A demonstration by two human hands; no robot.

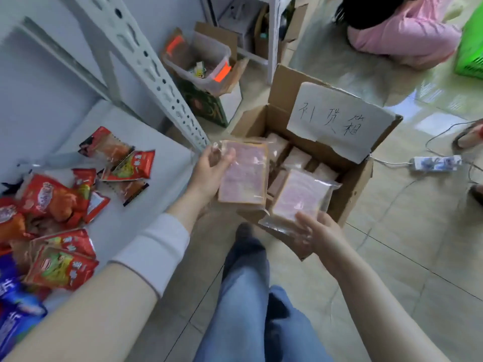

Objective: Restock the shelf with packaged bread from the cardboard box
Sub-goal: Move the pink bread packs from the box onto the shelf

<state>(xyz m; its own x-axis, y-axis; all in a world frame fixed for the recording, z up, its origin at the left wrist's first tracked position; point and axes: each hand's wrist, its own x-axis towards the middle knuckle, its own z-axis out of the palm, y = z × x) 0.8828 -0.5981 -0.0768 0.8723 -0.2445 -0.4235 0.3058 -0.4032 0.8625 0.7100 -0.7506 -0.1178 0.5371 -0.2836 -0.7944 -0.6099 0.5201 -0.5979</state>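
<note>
**As snacks crowd the shelf, bread fills both hands**

While red snack packets [60,197] and a few blue packets [15,309] lie scattered over the pale shelf [156,165] at the left of the frame, its perforated upright post [156,74] slants down from the upper left towards the centre. Just right of the post's foot, the left hand [209,173], with a white sleeve [154,246] on its forearm, holds the first bread pack [244,173] upright by its left edge: the thumb lies across the front and the fingers [222,160] curl round behind. That pack hangs over the near left corner of the cardboard box [358,184], beside the shelf edge. Above, a clear bin [209,61] sits on a green carton [206,105].

At centre the open box stands on the tiled floor with more wrapped bread [298,158] packed inside and a handwritten paper label [337,124] on its far flap. Over its near edge the right hand [321,236] holds the second bread pack [298,197] by its lower corner, thumb on top and fingers beneath the clear wrapper; blur hides how far they spread.

Right of the box a white power strip [435,163] lies on the floor. At the upper right a person in pink [402,30] crouches beside a green basket [471,48].
</note>
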